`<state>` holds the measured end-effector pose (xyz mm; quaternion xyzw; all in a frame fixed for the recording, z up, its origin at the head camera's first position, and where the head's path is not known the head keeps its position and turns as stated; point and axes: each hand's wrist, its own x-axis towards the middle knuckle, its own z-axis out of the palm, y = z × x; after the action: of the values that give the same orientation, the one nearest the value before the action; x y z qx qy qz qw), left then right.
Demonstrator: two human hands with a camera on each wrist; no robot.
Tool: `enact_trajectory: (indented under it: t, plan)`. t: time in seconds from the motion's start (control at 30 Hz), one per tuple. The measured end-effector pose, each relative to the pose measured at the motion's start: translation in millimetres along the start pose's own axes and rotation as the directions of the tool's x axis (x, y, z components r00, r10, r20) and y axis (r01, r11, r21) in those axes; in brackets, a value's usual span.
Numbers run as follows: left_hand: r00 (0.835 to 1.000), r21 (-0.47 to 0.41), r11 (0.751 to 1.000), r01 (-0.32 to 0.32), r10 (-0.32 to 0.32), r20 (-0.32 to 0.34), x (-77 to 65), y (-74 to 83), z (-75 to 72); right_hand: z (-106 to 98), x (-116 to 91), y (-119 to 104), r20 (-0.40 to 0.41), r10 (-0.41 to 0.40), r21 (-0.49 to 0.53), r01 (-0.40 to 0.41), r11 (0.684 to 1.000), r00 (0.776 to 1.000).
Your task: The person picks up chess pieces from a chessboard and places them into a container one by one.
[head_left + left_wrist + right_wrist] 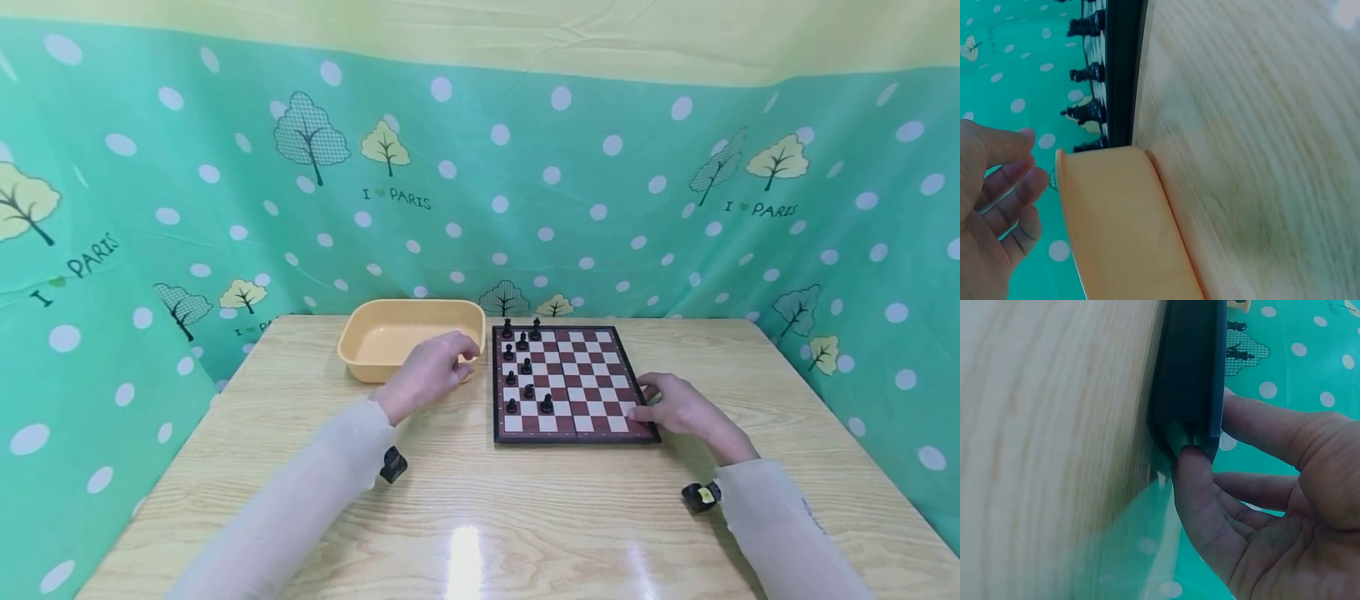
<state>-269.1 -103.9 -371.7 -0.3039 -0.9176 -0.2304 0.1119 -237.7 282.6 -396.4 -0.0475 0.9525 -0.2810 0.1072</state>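
My left hand [435, 367] hovers over the right side of the yellow plastic basin [363, 368], fingers loosely bent. In the left wrist view, nothing shows between the thumb and fingers of that hand [997, 206]. To the basin's right lies a chessboard [596, 379] with maroon and white squares and a dark frame. Several black chess pieces [547, 405] stand along its left side. My right hand [678, 406] holds the board's right edge near the front corner, thumb on top. In the right wrist view, a finger presses the side of the black board frame [1188, 369].
A pale wood-grain table [450, 492] carries everything. Behind it and at both sides hangs a green dotted curtain [525, 242] with printed trees. Each wrist wears a small black camera, one at the left [393, 464] and one at the right [701, 497].
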Motion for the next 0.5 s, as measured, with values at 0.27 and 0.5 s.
enact_trajectory:
  t: [0.27,0.5]
  plan:
    - [0.998,0.018,0.998,-0.063,0.063,0.012,-7.3,14.0,5.9,1,0,1,-0.001,-0.009,0.0,0.009,1.0,1.0]
    - [0.994,0.003,0.996,-0.086,0.086,0.066,-11.8,27.5,12.7,1,0,0,-0.001,-0.006,0.0,0.006,1.0,1.0]
